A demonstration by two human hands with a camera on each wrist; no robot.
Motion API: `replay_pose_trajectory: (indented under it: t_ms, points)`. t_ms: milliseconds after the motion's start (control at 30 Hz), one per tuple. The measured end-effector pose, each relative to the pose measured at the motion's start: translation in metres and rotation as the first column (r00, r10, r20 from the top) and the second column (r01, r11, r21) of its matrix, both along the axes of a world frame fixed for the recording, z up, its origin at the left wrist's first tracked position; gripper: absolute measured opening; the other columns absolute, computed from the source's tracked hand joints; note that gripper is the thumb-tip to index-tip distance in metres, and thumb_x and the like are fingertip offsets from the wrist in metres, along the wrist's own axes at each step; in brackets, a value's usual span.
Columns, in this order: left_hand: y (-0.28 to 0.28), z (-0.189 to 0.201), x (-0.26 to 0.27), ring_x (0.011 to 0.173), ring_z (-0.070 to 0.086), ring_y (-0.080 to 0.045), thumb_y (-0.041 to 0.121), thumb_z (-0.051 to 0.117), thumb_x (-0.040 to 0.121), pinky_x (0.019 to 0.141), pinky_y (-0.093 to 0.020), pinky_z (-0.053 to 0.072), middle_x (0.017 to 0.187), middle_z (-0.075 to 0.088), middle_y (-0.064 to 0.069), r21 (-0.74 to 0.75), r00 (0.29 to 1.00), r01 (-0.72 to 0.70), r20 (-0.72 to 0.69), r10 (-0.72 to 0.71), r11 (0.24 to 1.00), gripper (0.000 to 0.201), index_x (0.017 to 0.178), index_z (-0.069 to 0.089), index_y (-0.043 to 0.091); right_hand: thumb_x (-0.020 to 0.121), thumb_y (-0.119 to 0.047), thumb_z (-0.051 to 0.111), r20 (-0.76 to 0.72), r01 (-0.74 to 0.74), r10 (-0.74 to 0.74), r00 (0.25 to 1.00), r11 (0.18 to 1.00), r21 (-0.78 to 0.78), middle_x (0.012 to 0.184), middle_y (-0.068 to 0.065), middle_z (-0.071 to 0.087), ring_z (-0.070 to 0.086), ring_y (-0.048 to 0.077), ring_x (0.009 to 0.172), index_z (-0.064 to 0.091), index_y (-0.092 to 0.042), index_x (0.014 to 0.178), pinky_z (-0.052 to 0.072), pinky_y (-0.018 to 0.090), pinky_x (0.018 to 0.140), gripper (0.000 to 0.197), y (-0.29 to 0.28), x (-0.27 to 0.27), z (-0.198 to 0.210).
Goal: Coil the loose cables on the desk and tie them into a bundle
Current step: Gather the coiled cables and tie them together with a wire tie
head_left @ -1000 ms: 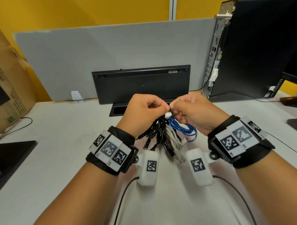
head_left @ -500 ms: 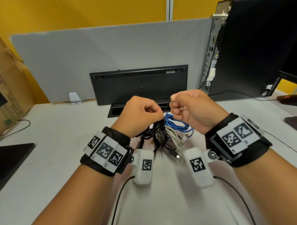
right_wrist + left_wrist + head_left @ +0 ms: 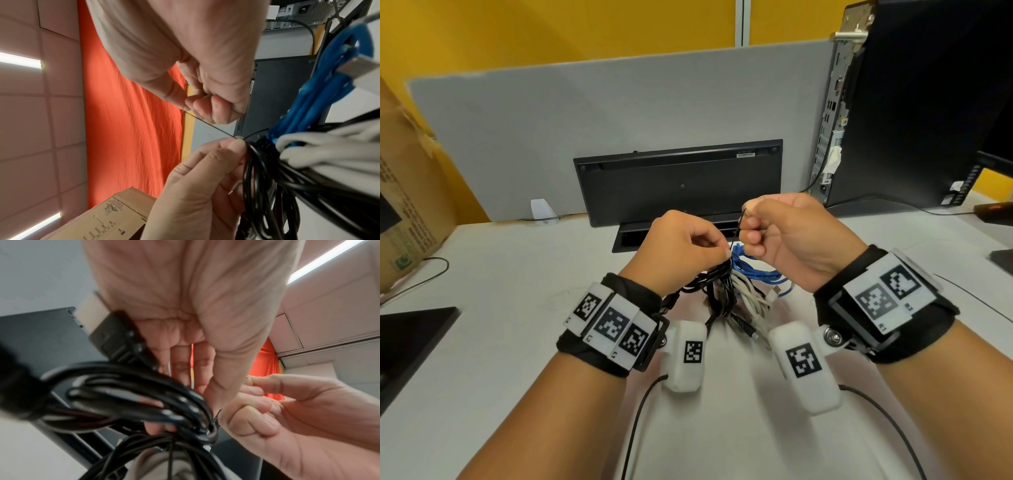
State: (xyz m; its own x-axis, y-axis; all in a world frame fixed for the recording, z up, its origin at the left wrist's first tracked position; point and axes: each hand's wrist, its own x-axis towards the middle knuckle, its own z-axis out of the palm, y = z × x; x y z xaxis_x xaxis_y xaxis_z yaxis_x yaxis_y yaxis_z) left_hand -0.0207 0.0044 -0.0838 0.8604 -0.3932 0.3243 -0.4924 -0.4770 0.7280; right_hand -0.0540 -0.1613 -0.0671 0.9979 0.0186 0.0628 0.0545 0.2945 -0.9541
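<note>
Above the white surface [image 3: 493, 308], in front of the black keyboard [image 3: 678, 185], the left hand [image 3: 681, 250] pinches the cable bundle [image 3: 732, 291] where a thin black tie [image 3: 738, 228] wraps it; the right hand [image 3: 787, 233] grips the tie's free end, just above the bundle

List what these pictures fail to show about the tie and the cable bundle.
- Thin black tie: where it loops round the bundle of black, white and blue cables is hidden by the left hand in the head view.
- Tie's free end: buried in the right hand.
- Left wrist view: black cables blurred; blue cable out of sight.
</note>
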Motion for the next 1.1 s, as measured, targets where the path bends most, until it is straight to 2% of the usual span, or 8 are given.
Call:
replay_pose_trajectory:
  t_ms: [367, 433, 500, 567, 633, 833, 1000, 1100]
  points:
    - [0.000, -0.001, 0.000, 0.067, 0.067, -0.015, 0.012, 0.076, 0.081, 0.067, -0.025, 0.057, 0.070, 0.072, -0.001, 0.015, 1.000, -0.019, 0.002, 0.019, 1.000, 0.004, 0.078, 0.078, 0.013, 0.093, 0.001, 0.046, 0.006, 0.023, -0.022, 1.000, 0.997, -0.076, 0.063, 0.005, 0.043, 0.038, 0.014, 0.055, 0.051, -0.006, 0.074, 0.031, 0.025, 0.049, 0.021, -0.003, 0.000, 0.003]
    - [-0.001, -0.002, -0.001, 0.066, 0.067, -0.011, 0.013, 0.075, 0.082, 0.064, -0.021, 0.056, 0.070, 0.073, 0.001, 0.016, 0.999, -0.032, 0.007, 0.032, 0.999, 0.005, 0.078, 0.078, 0.014, 0.092, -0.003, 0.050, 0.108, 0.154, -0.124, 0.986, 0.930, -0.334, 0.064, 0.008, 0.044, 0.038, 0.017, 0.057, 0.056, -0.004, 0.073, 0.035, 0.024, 0.051, 0.019, -0.007, 0.001, 0.004]
    - [-0.003, -0.001, -0.001, 0.065, 0.066, -0.006, 0.013, 0.075, 0.082, 0.062, -0.015, 0.054, 0.070, 0.072, 0.004, 0.017, 0.999, -0.039, 0.009, 0.039, 0.999, 0.007, 0.077, 0.078, 0.016, 0.092, -0.012, 0.056, 0.260, 0.305, -0.184, 0.948, 0.762, -0.572, 0.061, 0.007, 0.049, 0.043, 0.014, 0.056, 0.061, -0.004, 0.073, 0.041, 0.022, 0.053, 0.021, -0.013, 0.003, 0.005]
    - [-0.004, -0.001, -0.001, 0.064, 0.066, -0.006, 0.013, 0.074, 0.082, 0.062, -0.014, 0.054, 0.069, 0.072, 0.004, 0.021, 0.999, -0.047, 0.003, 0.047, 0.999, 0.008, 0.076, 0.078, 0.016, 0.091, -0.018, 0.058, 0.360, 0.391, -0.187, 0.914, 0.641, -0.661, 0.057, 0.003, 0.054, 0.045, 0.006, 0.049, 0.064, -0.006, 0.073, 0.043, 0.015, 0.049, 0.023, -0.016, 0.004, 0.005]
    - [-0.003, -0.001, 0.000, 0.064, 0.067, -0.007, 0.013, 0.074, 0.082, 0.062, -0.017, 0.055, 0.069, 0.072, 0.003, 0.023, 0.998, -0.057, -0.003, 0.057, 0.998, 0.007, 0.076, 0.078, 0.015, 0.090, -0.020, 0.061, 0.420, 0.445, -0.188, 0.888, 0.583, -0.680, 0.055, 0.000, 0.057, 0.045, 0.002, 0.045, 0.066, -0.008, 0.072, 0.040, 0.008, 0.046, 0.023, -0.018, 0.004, 0.006]
    - [-0.003, -0.002, 0.001, 0.063, 0.066, -0.004, 0.013, 0.074, 0.082, 0.059, -0.012, 0.052, 0.068, 0.072, 0.005, 0.021, 0.998, -0.067, -0.007, 0.067, 0.998, 0.009, 0.076, 0.078, 0.017, 0.086, -0.017, 0.064, 0.446, 0.495, -0.224, 0.866, 0.504, -0.708, 0.037, -0.015, 0.046, 0.045, -0.001, 0.040, 0.058, -0.020, 0.056, 0.042, 0.017, 0.055, 0.030, -0.023, 0.004, 0.009]
    - [-0.002, -0.002, 0.003, 0.065, 0.067, -0.005, 0.013, 0.074, 0.082, 0.061, -0.015, 0.054, 0.070, 0.072, 0.005, 0.005, 0.998, -0.057, -0.028, 0.057, 0.998, 0.008, 0.078, 0.079, 0.018, 0.086, -0.016, 0.064, 0.427, 0.486, -0.237, 0.873, 0.509, -0.711, 0.045, -0.004, 0.049, 0.043, 0.003, 0.042, 0.062, -0.004, 0.061, 0.047, 0.019, 0.061, 0.028, -0.026, 0.007, 0.008]
    - [-0.002, -0.003, 0.003, 0.064, 0.067, -0.003, 0.010, 0.072, 0.083, 0.059, -0.012, 0.052, 0.070, 0.073, 0.006, 0.005, 0.998, -0.049, -0.034, 0.049, 0.999, 0.013, 0.080, 0.079, 0.020, 0.086, -0.017, 0.064, 0.408, 0.472, -0.241, 0.881, 0.521, -0.711, 0.050, 0.003, 0.056, 0.046, 0.007, 0.045, 0.064, -0.003, 0.061, 0.042, 0.017, 0.059, 0.029, -0.028, 0.008, 0.007]
